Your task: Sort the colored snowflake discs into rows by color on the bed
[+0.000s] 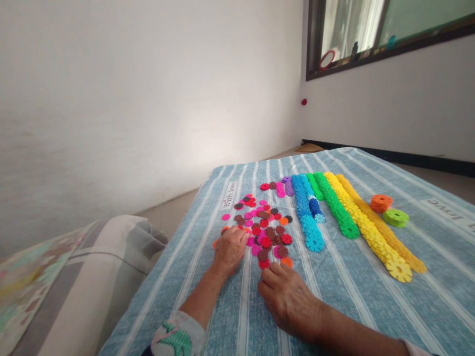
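Note:
Loose flower-shaped discs in red, pink, brown, orange and black form a scattered pile (264, 223) on the striped blue cloth (200, 232). My left hand (231, 248) rests at the pile's left edge, fingers bent down onto discs; what its fingertips hold is hidden. At the near edge, my right hand (287, 296) is closed beside a red and an orange disc (286, 262); anything in its fingers is too hidden to name. Right of the pile lie overlapping rows of blue (302, 202), green (336, 202), yellow (363, 222) and amber discs (386, 232).
An orange stack (381, 203) and a lime green stack (396, 217) sit at the right. Short purple (288, 186) and pink rows (280, 189) lie at the back. A draped, striped grey fabric (92, 267) is at the left, near the white wall.

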Demonstrator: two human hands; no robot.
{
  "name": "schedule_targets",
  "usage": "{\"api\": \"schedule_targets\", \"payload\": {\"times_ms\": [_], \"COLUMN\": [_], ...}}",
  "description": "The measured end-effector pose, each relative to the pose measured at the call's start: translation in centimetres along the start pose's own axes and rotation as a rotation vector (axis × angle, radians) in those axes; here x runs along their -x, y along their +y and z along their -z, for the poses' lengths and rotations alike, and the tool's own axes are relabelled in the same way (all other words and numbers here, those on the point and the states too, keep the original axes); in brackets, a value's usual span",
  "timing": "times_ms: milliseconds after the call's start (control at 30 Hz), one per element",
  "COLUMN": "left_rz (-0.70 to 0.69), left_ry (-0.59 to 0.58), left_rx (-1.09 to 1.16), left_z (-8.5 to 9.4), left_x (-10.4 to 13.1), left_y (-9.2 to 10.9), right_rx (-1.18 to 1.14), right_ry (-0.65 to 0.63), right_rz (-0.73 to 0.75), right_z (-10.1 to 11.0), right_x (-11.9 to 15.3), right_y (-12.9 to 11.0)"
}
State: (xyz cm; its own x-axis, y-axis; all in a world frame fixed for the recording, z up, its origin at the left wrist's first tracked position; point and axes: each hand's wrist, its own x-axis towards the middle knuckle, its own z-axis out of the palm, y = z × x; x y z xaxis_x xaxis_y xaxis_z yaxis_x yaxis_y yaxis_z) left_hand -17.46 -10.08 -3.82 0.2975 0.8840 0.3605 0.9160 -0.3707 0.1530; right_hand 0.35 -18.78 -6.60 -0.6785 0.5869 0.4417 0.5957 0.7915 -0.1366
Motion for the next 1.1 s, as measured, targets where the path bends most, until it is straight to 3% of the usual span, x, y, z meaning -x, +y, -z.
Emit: {"api": "schedule_targets", "payload": {"times_ms": [167,300,367,467,600,733,833,967,1100], "left_rz": [0.012,-0.053,-0.104,-0.2,-0.371,-0.521,-0.567,-0.52,-0.253], "left_ry": [0.048,0.077,0.085,0.127,0.235,0.332,0.34,0.3,0.128], "left_rx": [0.089,0.147,0.144,0.096,0.03,0.031,0.056,0.183,0.51], "left_z": [0.4,0.7,0.8,0.9,1.4,1.9,1.9,1.8,2.0], "left_x": [0.0,0.5,0.9,1.5,2.0,2.5,2.7,2.9,2.9], "left_y": [0.3,0.9,1.3,2.1,3.6,5.1,5.6,5.8,5.8], "right_rx": [-0.014,-0.171,-0.35,-0.702,-1.099,-1.262,-1.343,-1.47,-1.531], "right_ry": [0.04,0.116,0.194,0.3,0.32,0.287,0.284,0.316,0.329], "right_rz": [0.001,-0.046,-0.149,-0.423,-0.746,-0.835,-0.871,-0.906,-0.918], "right_z": [-0.1,0.3,0.7,1.3,1.6,1.6,1.6,1.6,1.6], "right_x": [0.0,-0.1,-0.4,-1.0,-1.5,-1.5,-1.6,-1.8,-1.8], "right_y": [0.2,0.5,0.8,1.7,3.3,3.8,3.6,3.5,3.6]}}
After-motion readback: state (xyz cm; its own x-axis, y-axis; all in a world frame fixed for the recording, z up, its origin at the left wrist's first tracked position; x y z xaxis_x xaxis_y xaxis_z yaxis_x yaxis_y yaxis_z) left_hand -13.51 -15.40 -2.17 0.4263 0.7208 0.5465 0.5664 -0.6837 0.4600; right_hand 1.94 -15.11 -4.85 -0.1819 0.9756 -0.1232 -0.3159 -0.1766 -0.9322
